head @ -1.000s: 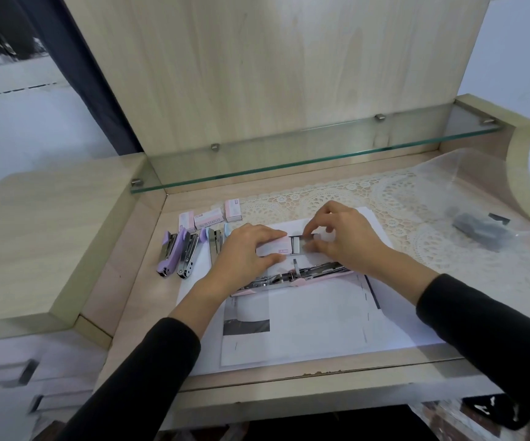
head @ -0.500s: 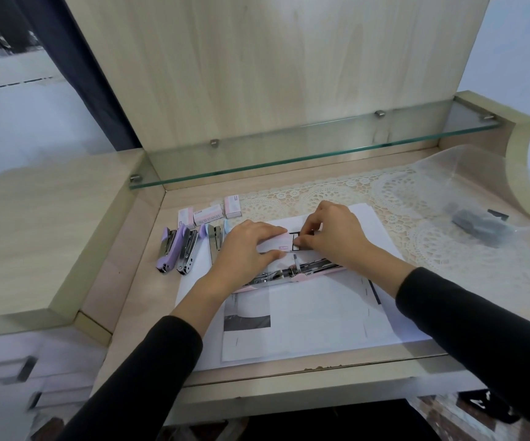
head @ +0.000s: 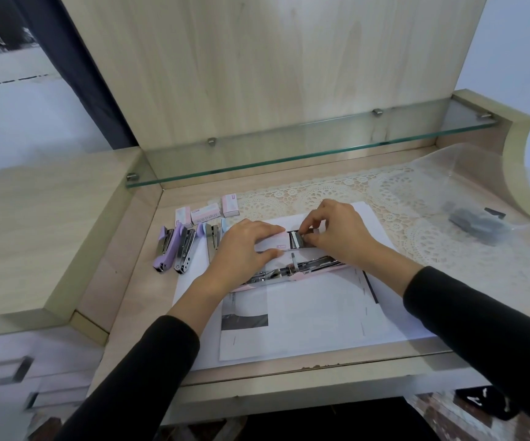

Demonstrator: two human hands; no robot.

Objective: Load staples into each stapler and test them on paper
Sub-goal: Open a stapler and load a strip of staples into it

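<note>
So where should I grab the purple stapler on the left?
Probably pinch the purple stapler across its narrow middle, coming from above. It lies flat and long, and its left side is free, but a silver stapler lies close on its right, so keep your fingers slim.

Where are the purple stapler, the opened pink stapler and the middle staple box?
purple stapler (head: 170, 254): head view, on its purple body.
opened pink stapler (head: 290, 272): head view, on its metal rail.
middle staple box (head: 206, 214): head view, on its printed top.

A glass shelf (head: 289, 154) spans the desk's (head: 126, 281) back edge; a lace mat (head: 320, 192) and clear bag (head: 480, 186) lie toward its back right corner.
</note>
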